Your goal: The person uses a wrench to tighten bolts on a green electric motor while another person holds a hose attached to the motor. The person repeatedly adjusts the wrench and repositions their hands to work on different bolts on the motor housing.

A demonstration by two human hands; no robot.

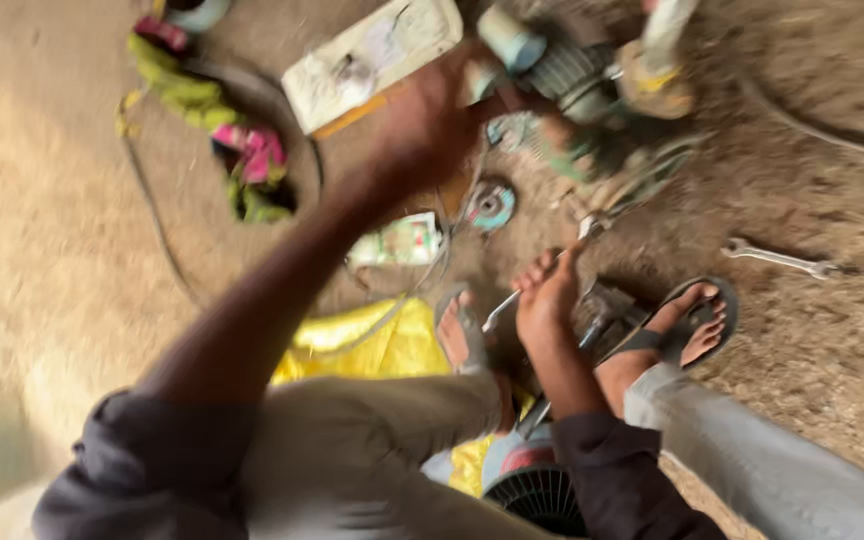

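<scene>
1. Head cam looks straight down at a dirt floor (832, 380), and the whole shot is pretty motion-blurred, so small details are mushy.
2. Left hand (427, 120) is stretched out toward 12 o'clock, over the jumble of parts. It's smeared by blur, so I can't tell whether the fingers are spread or gripping anything. Nearest things to it: a flat whitish board (372, 60) at about 11 o'clock from the hand, and a greasy motor-like machine (572, 110) just to its 3 o'clock.
3. Right hand (549, 295) sits near the middle of the frame, fingers pressed together and pinching a thin metal tool (500, 312). The tool's shaft sticks out toward 8 o'clock from the hand.
4. A round grinding disc (492, 205) lies on the floor between the two hands, roughly 5 o'clock from the left one.
5. A loose spanner (777, 258) lies well apart at 3 o'clock from the right hand.
6. Feet in sandals: one (462, 335) just left of the right hand, the other (687, 325) to its right.
7. A yellow sack (372, 345) lies under the legs at 7 o'clock, and colourful rags (252, 165) are piled at 10 o'clock.
</scene>
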